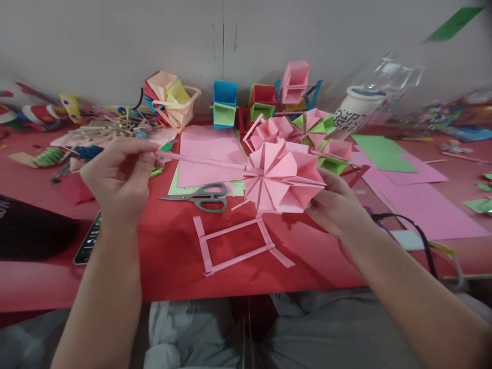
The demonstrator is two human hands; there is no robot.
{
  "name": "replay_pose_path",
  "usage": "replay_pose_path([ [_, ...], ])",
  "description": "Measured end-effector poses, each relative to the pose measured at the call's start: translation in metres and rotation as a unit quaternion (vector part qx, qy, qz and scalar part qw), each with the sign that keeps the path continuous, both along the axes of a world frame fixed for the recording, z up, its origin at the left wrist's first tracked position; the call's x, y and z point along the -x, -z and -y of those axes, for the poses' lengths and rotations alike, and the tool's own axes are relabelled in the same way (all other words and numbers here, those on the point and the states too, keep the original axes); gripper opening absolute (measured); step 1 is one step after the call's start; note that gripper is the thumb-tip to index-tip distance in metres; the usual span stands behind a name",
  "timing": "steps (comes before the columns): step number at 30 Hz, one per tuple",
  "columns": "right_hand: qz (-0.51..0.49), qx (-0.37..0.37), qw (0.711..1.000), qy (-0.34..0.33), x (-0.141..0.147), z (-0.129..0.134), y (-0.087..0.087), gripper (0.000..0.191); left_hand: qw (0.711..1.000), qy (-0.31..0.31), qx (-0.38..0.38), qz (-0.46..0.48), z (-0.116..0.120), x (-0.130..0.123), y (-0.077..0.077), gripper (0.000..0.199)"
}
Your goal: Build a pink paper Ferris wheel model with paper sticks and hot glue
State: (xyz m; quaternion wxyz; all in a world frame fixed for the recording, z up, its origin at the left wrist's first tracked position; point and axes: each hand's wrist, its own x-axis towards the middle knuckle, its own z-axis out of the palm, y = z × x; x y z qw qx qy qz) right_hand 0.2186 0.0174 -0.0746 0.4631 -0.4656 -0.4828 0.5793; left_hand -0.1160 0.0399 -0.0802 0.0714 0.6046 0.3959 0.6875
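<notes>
My left hand [125, 174] pinches one end of a thin rolled pink paper stick [203, 161]. The stick's other end meets the centre of a folded pink paper wheel [271, 179]; whether it is inserted or just touching I cannot tell. Fingers of my right hand [332, 205] hold the wheel from its right side, partly hidden behind it. Below lies a pink paper-strip frame [238, 246], flat on the red tabletop [165, 256]. Grey-handled scissors [209, 197] rest beside the stacked pink sheets [207, 141], under the stick.
Several folded paper models, among them a blue and green one [225, 105], stand along the wall. A white patterned cup [357, 110] is at the back right. Pink and green sheets [423, 205] lie right. A black cylinder [34, 230] and a phone [89, 241] sit left.
</notes>
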Motion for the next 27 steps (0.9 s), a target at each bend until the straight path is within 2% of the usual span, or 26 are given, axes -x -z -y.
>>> replay_pose_path([
  [4,-0.041,-0.054,0.996,0.052,0.0,0.0,0.0,0.031,0.992,-0.043,-0.011,-0.121,0.005,0.004,-0.004,0.014],
  [7,-0.033,-0.073,0.994,0.07,0.001,-0.001,-0.001,0.026,0.977,-0.044,-0.007,-0.208,0.006,0.006,-0.005,0.016],
  [15,-0.045,-0.094,0.992,0.076,-0.003,-0.006,-0.008,0.026,0.951,0.06,0.032,-0.3,0.003,0.0,-0.006,0.008],
  [18,-0.037,-0.097,0.992,0.067,-0.006,-0.006,-0.009,0.027,0.943,0.098,0.076,-0.31,0.004,-0.006,-0.006,0.01],
  [22,-0.033,-0.1,0.992,0.066,-0.008,-0.006,-0.011,0.027,0.931,0.116,0.12,-0.326,0.005,-0.019,-0.006,0.019],
  [27,-0.02,-0.108,0.991,0.073,-0.009,-0.006,-0.014,0.028,0.908,0.157,0.151,-0.359,0.004,-0.034,-0.015,0.029],
])
